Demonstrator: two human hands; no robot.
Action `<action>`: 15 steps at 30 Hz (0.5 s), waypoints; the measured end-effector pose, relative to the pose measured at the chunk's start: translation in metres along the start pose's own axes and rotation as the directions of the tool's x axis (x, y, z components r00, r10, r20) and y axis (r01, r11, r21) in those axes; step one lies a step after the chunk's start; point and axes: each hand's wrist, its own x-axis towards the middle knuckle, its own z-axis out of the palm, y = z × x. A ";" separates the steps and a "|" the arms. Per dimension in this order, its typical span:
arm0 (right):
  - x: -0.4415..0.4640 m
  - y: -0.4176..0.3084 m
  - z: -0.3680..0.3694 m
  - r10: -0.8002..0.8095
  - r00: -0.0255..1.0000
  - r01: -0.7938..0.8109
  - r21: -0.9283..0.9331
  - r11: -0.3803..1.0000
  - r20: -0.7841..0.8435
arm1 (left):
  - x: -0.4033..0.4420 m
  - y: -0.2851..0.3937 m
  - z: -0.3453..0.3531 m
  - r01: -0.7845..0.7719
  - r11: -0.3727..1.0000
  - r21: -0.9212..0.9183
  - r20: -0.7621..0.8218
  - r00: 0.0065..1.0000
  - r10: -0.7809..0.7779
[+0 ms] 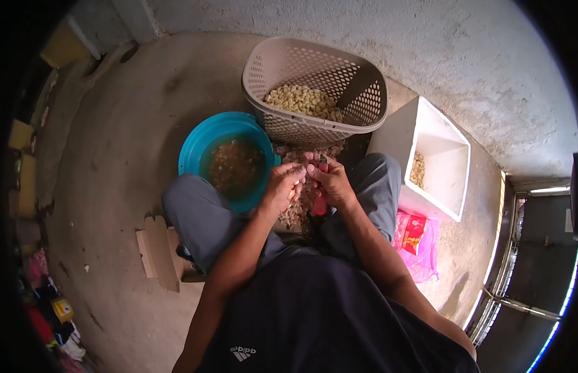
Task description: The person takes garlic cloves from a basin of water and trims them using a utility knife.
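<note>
Between my knees, both hands meet over a pile of papery garlic skins (294, 214). My left hand (281, 188) is closed around pale garlic cloves (293, 194), partly hidden by the fingers. My right hand (334, 185) grips a small red-handled knife (319, 204), its handle pointing down toward me. Thumb and fingertips of the two hands come together at a small piece I cannot make out clearly. Left of them, a blue basin (192, 146) holds brownish water with cloves in it. Just beyond the hands stands a grey-brown plastic basket (301, 127) with peeled garlic cloves (304, 101) inside.
At the right, a white foam box (447, 168) lies tilted with some cloves in it. A pink plastic bag (421, 255) with a red packet (414, 234) is beside my right knee. An opened cardboard box (160, 252) lies by my left knee. A wall (463, 68) rises behind.
</note>
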 end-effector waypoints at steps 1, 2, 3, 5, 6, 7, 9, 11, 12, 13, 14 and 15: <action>-0.002 -0.002 0.002 -0.017 1.000 0.018 -0.054 0.998 0.002 | 0.000 0.001 0.001 0.006 0.999 -0.034 -0.002 1.000 -0.006; -0.004 -0.003 0.002 -0.036 0.999 0.036 -0.108 0.994 0.005 | -0.001 0.003 0.001 0.010 1.000 -0.022 -0.015 1.000 -0.010; -0.004 0.000 -0.002 -0.026 1.000 0.026 -0.081 0.996 -0.006 | -0.001 0.006 0.002 0.015 1.000 -0.009 -0.026 1.000 -0.015; -0.005 0.007 -0.015 -0.007 1.000 0.007 -0.028 1.000 -0.027 | -0.002 0.012 0.003 0.016 0.999 0.030 -0.050 0.999 -0.015; -0.008 0.005 -0.020 0.002 1.000 -0.002 -0.001 1.000 0.030 | -0.003 0.015 0.004 0.011 0.998 0.055 -0.065 0.998 -0.007; -0.011 0.003 -0.026 0.011 0.996 -0.014 0.026 1.000 0.089 | -0.004 0.017 0.005 0.005 0.997 0.078 -0.081 0.997 0.001; -0.012 0.000 -0.026 0.033 0.990 -0.038 0.032 0.999 0.136 | -0.003 0.017 0.005 0.003 0.996 0.091 -0.093 0.996 0.006; -0.014 -0.006 -0.018 0.060 0.992 -0.059 -0.007 0.998 0.108 | -0.003 0.017 0.006 -0.005 0.995 0.097 -0.097 0.995 0.015; -0.014 -0.007 -0.018 0.065 0.992 -0.061 -0.036 0.997 0.111 | -0.003 0.016 0.007 -0.012 0.995 0.096 -0.096 0.995 0.022; -0.014 -0.008 -0.018 0.070 0.991 -0.063 -0.065 0.996 0.114 | -0.003 0.016 0.008 -0.020 0.995 0.096 -0.096 0.995 0.029; -0.014 -0.008 -0.017 0.075 0.990 -0.064 -0.093 0.994 0.118 | -0.003 0.017 0.008 -0.036 0.993 0.111 -0.109 0.993 0.048; -0.013 -0.009 -0.017 0.067 0.995 -0.048 -0.228 0.973 0.078 | -0.003 0.017 0.008 -0.052 0.991 0.126 -0.123 0.990 0.068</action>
